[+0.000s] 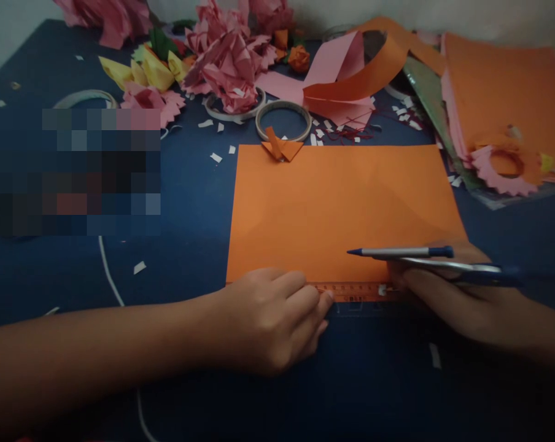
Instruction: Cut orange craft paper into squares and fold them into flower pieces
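Note:
An orange sheet of paper (342, 209) lies flat on the dark blue table. Along its near edge runs a clear ruler (355, 291), partly covered by my hands. My left hand (282, 319) is closed, its curled fingers pressing the ruler down on the paper. At the sheet's right side, my right hand (457, 294) is closed round a slim silver-and-blue pen (397, 252), its blue tip pointing left. Just beneath the pen is a second silver-and-blue tool (480, 270) in the same hand; its kind is unclear. The right fingertips are mostly hidden.
Pink paper flowers (231, 73), tape rolls (284, 121) and paper strips (379, 67) crowd the back. An orange folded piece (282, 147) rests on the sheet's far edge. Orange and pink sheets (512, 92) are stacked right. A white cord (108, 273) crosses the left; a blurred patch hides part there.

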`<state>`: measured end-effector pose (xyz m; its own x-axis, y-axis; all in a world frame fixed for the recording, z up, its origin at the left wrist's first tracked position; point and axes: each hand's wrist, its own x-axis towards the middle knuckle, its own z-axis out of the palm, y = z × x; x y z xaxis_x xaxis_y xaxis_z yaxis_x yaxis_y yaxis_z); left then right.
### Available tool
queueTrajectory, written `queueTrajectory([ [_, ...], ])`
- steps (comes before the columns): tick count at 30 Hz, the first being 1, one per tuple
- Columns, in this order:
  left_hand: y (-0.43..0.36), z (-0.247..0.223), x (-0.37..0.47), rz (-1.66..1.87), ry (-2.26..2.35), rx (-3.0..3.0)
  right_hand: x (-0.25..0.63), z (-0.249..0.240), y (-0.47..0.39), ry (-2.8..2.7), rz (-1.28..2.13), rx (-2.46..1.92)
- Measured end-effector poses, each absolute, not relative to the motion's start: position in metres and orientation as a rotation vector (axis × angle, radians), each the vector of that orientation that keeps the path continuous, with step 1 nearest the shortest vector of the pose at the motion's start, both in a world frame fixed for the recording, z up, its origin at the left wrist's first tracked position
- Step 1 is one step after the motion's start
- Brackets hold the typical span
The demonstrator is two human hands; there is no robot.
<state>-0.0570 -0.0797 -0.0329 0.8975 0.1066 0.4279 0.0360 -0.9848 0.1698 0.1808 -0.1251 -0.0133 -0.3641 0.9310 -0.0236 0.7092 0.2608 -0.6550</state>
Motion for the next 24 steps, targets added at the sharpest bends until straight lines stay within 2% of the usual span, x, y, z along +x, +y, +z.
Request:
queueTrajectory([
  [17, -0.0806, -0.0332, -0.057, 0.675, 0.106, 2.915, 0.1771, -0.0123, -0.1248, -2.281, 0.756, -1.382],
  [24, -0.0797, -0.0317, -0.0561, 0.669, 0.114, 2.931, 0.1723, -0.0141, -0.1237, -2.215, 0.874, -1.256],
])
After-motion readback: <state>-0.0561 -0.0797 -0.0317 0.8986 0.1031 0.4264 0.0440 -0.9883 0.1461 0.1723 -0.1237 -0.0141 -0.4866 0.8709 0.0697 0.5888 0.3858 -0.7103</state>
